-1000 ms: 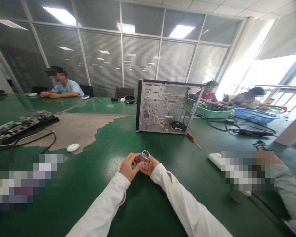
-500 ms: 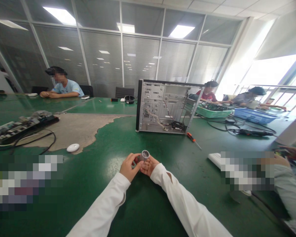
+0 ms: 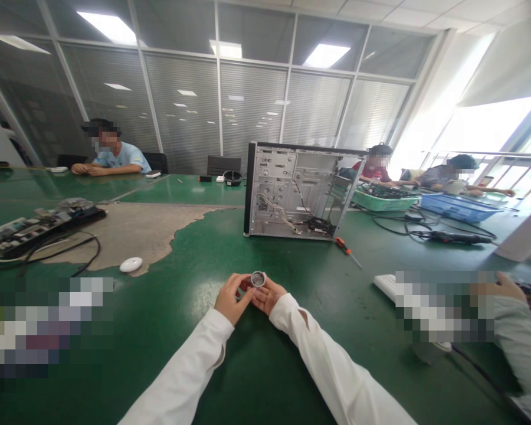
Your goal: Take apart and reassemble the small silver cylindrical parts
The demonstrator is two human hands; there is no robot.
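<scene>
fingers [image 3: 241, 276] curl inward around grey cylinder [image 3: 258, 280]

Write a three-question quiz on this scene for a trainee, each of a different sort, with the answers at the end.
1. Multiple choice. Which basket stands closer to the computer case?
A) the blue basket
B) the green basket

2. True or false: the orange-handled screwdriver lies on the table, outside the case.

3. Fill in the blank: a small round grey object is held between the left hand and the right hand of a person whose sleeves are ____.

Key: 1. B; 2. True; 3. white.
</scene>
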